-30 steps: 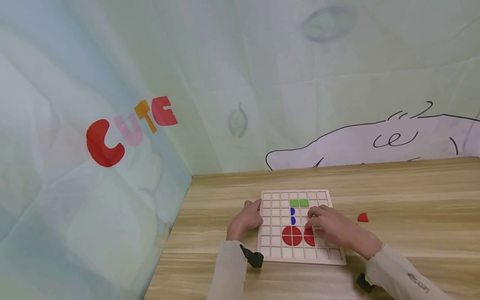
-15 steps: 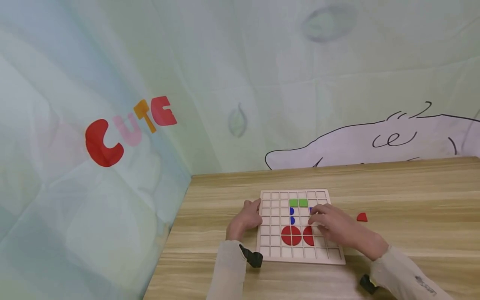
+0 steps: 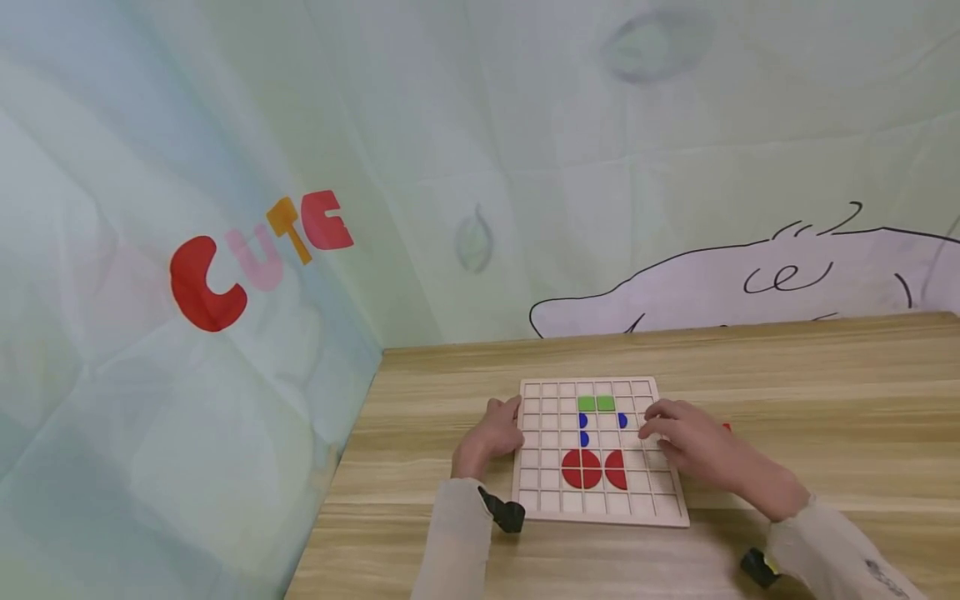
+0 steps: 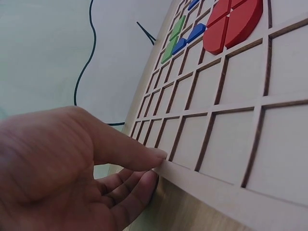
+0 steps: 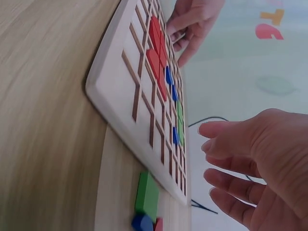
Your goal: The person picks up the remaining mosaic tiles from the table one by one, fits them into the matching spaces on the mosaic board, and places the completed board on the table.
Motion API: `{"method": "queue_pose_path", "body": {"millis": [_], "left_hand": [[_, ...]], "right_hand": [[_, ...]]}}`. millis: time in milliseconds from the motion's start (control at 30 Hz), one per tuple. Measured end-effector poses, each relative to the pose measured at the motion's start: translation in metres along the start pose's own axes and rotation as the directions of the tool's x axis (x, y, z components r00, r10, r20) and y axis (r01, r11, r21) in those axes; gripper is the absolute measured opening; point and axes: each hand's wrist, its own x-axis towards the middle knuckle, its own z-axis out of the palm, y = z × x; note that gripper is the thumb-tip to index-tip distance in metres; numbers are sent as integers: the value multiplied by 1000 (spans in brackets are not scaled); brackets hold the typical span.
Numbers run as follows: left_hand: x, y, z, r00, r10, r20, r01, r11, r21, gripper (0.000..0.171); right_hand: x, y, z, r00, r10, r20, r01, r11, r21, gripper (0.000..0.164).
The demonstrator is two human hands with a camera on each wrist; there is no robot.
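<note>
The left hand (image 3: 491, 435) pinches the left edge of the gridded wooden board (image 3: 551, 479), whose rightmost blue half-disc (image 3: 622, 421) sits just left of the right hand (image 3: 696, 443). That hand, empty with fingers loosely bent, hangs by the board's right edge, nearer to the green block (image 5: 147, 195), blue piece (image 5: 142, 222) and red piece (image 5: 158, 224) on the table (image 3: 435, 375) just beyond it.

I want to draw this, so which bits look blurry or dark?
Head view: even light, but the sleeve lettering is too blurred to read; left wrist: dim, with the left hand shaded; right wrist: the orange T looks soft.
</note>
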Motion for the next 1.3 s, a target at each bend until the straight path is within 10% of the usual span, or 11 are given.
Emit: {"method": "queue_pose_path", "body": {"millis": [200, 1000, 1300], "left_hand": [[1, 0, -1, 1000, 9, 3, -9, 1000, 3, 73], [1, -2, 0, 1000, 10, -4, -10, 1000, 15, 74], [0, -1, 0, 1000, 23, -2, -23, 1000, 2, 75]], "right_hand": [[-11, 14, -4, 992, -76, -99, 73, 997, -27, 28], [-45, 54, -24, 972, 234, -40, -236, 970, -52, 20], [-46, 52, -16, 978, 206, -27, -207, 975, -75, 15]]}}
